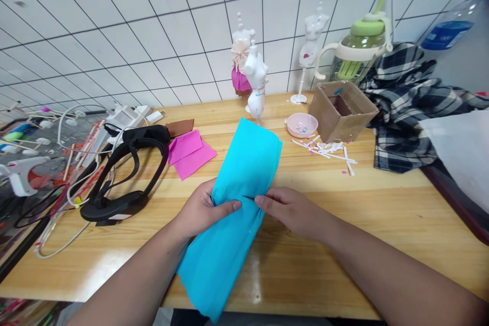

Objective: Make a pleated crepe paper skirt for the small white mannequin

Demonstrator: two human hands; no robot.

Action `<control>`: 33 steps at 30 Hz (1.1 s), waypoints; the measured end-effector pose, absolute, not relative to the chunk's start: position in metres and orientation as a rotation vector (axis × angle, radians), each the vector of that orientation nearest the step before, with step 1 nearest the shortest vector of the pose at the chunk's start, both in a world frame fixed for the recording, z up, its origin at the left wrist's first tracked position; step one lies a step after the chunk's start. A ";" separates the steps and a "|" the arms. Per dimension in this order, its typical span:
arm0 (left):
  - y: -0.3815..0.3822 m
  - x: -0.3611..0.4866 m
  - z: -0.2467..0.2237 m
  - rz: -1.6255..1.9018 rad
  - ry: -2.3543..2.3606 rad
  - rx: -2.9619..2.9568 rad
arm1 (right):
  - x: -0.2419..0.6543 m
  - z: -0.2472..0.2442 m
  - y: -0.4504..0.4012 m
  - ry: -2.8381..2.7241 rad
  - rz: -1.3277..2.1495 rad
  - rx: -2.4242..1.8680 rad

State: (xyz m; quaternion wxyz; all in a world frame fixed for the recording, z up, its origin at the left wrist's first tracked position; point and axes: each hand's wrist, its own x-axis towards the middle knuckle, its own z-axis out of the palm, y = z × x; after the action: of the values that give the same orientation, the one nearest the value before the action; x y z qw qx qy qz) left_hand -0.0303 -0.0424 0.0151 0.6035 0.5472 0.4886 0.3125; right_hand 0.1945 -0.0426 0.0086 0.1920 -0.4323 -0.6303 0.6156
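Observation:
A long, folded sheet of bright blue crepe paper (248, 163) is held up at a slant over the front of the table. My left hand (204, 209) grips its left edge, thumb lying across the top face and fingers hidden behind. On the opposite edge, my right hand (284, 206) pinches the paper between thumb and fingers. A short dark slit or crease runs from the right thumb towards the left one; which it is I cannot tell. The paper's lower end is ragged and hangs near the table's front edge.
Behind the paper stand small white mannequins (256, 76). A pink dish (301, 125), paper strips (328, 150) and a cardboard box (342, 117) sit right of them. Magenta paper (193, 155), a black head strap (126, 178) and a glue gun (25, 175) lie to the left.

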 end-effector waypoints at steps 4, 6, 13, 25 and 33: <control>-0.043 -0.028 0.015 0.739 1.143 1.250 | 0.193 0.003 -0.043 -1.731 1.742 -1.207; -0.044 -0.028 0.015 0.746 1.148 1.255 | 0.193 0.002 -0.042 -1.721 1.757 -1.185; -0.044 -0.029 0.015 0.746 1.113 1.269 | 0.196 0.004 -0.038 -1.706 1.752 -1.172; -0.045 -0.027 0.014 0.720 1.110 1.242 | 0.197 0.005 -0.042 -1.737 1.798 -1.137; -0.042 -0.028 0.013 0.696 1.113 1.242 | 0.201 0.011 -0.036 -1.726 1.880 -1.204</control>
State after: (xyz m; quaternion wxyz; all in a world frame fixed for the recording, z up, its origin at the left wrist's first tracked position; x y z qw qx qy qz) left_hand -0.0278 -0.0423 0.0130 0.6189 0.5397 0.4840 0.3024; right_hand 0.2009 -0.0362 0.0114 0.1594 -0.4212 -0.6038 0.6577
